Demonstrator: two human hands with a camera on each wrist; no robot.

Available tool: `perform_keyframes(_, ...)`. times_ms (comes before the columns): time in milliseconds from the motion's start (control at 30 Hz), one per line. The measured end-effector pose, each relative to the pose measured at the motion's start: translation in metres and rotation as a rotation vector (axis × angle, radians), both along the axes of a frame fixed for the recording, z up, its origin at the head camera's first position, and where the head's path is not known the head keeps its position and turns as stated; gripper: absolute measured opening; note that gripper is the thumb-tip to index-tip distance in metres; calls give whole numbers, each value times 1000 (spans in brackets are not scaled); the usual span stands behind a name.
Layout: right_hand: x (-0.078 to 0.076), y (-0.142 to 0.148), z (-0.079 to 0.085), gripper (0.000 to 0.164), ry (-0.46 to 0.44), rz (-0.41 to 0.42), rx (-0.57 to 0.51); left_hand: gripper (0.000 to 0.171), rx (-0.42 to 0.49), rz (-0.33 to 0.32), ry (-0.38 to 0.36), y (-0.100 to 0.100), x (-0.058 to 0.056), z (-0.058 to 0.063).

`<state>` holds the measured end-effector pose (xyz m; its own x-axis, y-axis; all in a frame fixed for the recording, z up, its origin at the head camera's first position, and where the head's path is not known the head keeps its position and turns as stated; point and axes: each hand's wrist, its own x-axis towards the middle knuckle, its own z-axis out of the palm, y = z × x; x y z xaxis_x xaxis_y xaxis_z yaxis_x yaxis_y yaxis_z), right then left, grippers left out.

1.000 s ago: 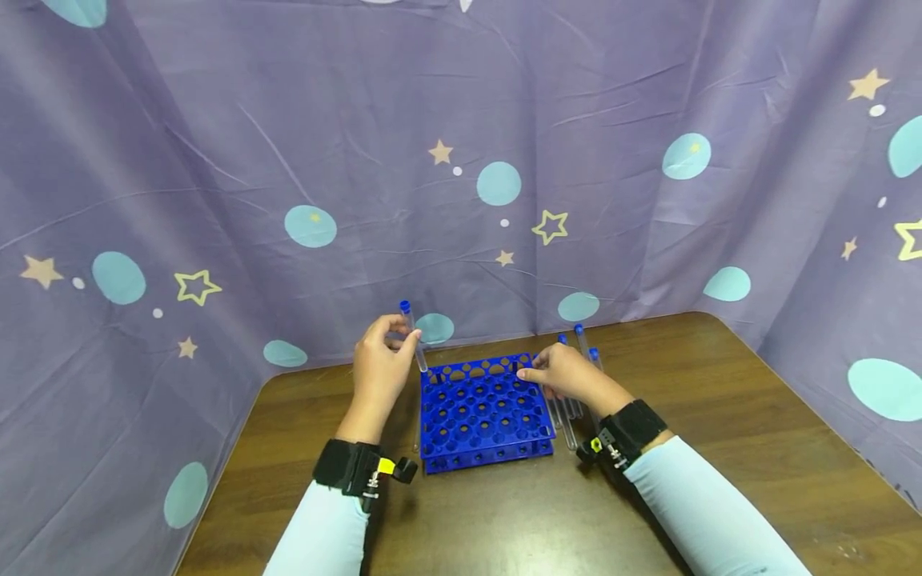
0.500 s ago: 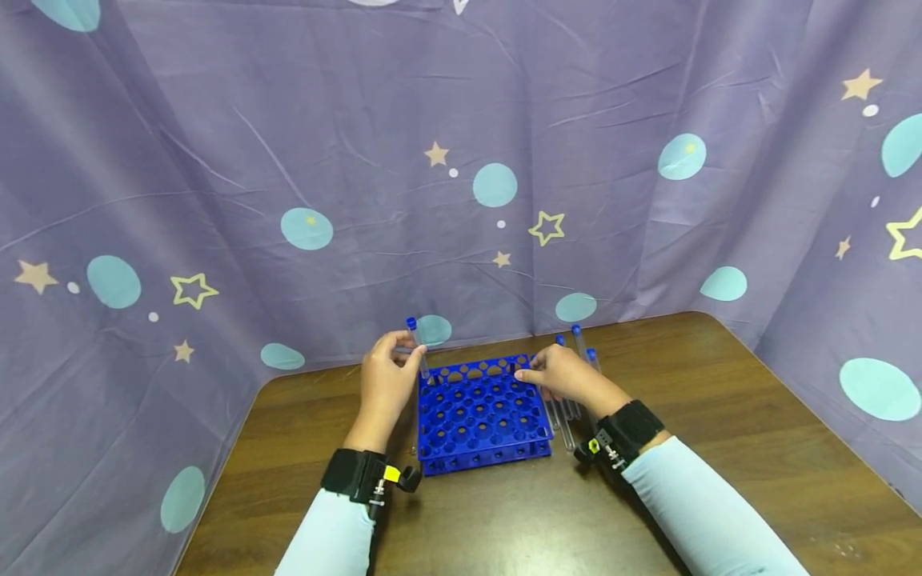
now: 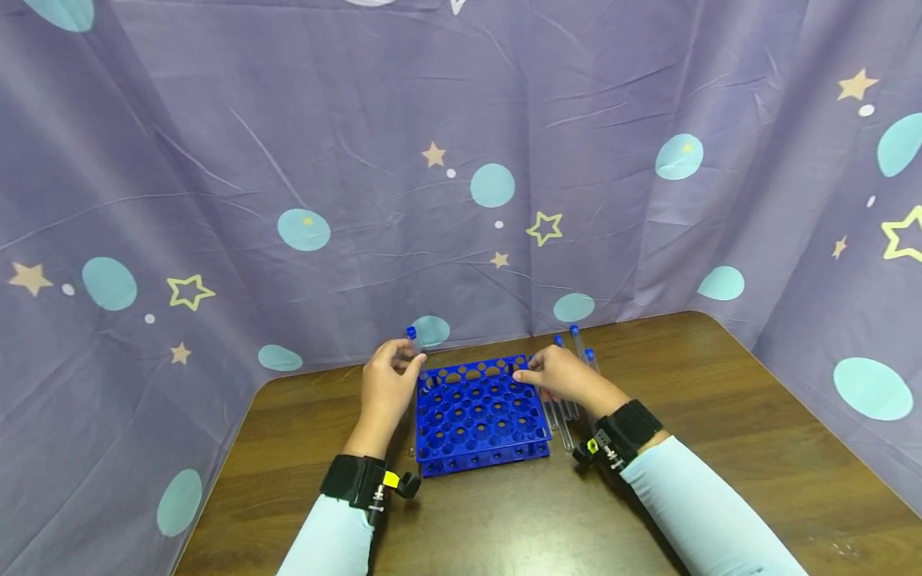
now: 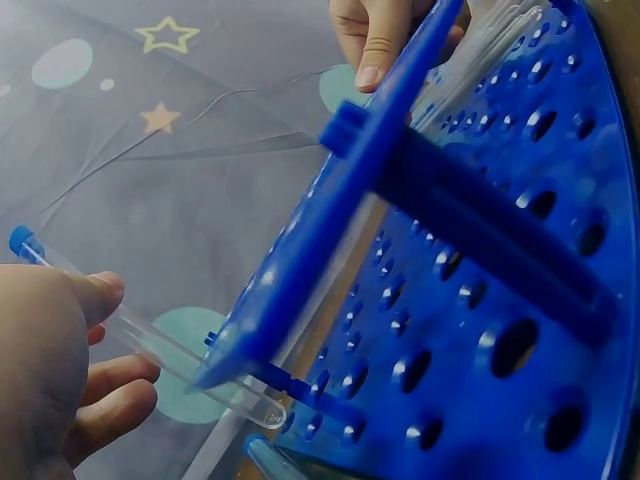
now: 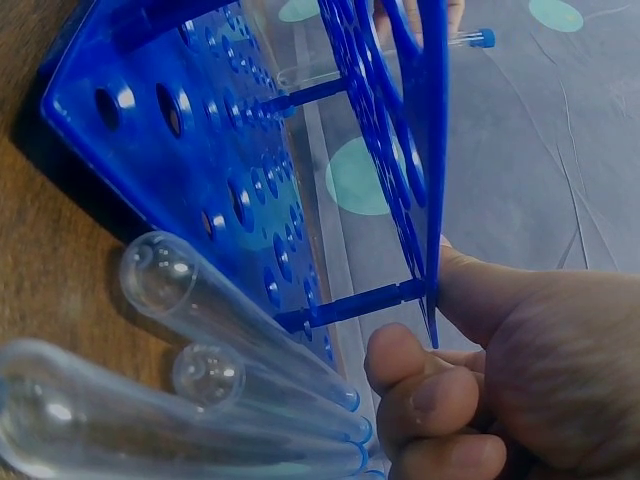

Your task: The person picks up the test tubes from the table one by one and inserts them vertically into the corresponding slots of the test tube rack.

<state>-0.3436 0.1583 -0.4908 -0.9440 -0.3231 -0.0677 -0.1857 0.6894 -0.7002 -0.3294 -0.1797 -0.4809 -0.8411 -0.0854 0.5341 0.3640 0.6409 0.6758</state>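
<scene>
Beside the left edge of the blue rack (image 3: 481, 424), a loose clear tube (image 4: 268, 455) appears to lie on the table (image 3: 497, 520), mostly hidden from the head view by the left hand (image 3: 386, 386). That hand is nearly closed on a blue-capped tube (image 4: 190, 350), thumb and fingers pinching it near its cap, the lower fingers loosely bent. The held tube leans through an opening at the rack's far left corner; its rounded tip sits between the two plates, and I cannot tell whether it lines up with a hole below.

To do this insertion well, I would first bring the tube more upright — the slant could catch the tip on the lower plate — then find the hole directly beneath and lower gently, with no forcing. The pinch near the cap looks right, since it leaves the length below free to slide.

At the rack's far right corner, the right hand (image 3: 572, 378) has its thumb on the upper plate and its fingers curled in at the edge, gripping the rack. That hold should steady it — better light than heavy, and clear of the capped tubes (image 3: 566, 432) lying just beside the rack's right side.
</scene>
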Motion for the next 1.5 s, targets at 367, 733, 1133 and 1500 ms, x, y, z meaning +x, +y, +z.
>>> perform_keyframes(367,1,-1,3,54,-13,-7,8,27,-21,-28,-37,-1,2,-4)
perform_keyframes(733,1,-1,2,46,-25,-14,-4,28,-40,-49,-72,-3,3,-7)
perform_keyframes(1133,1,0,4,44,-32,-9,-2,27,-41,-47,-95,-4,4,-8)
perform_keyframes(1500,1,0,3,43,-36,-13,11,32,-31,-61,-125,-7,7,-8)
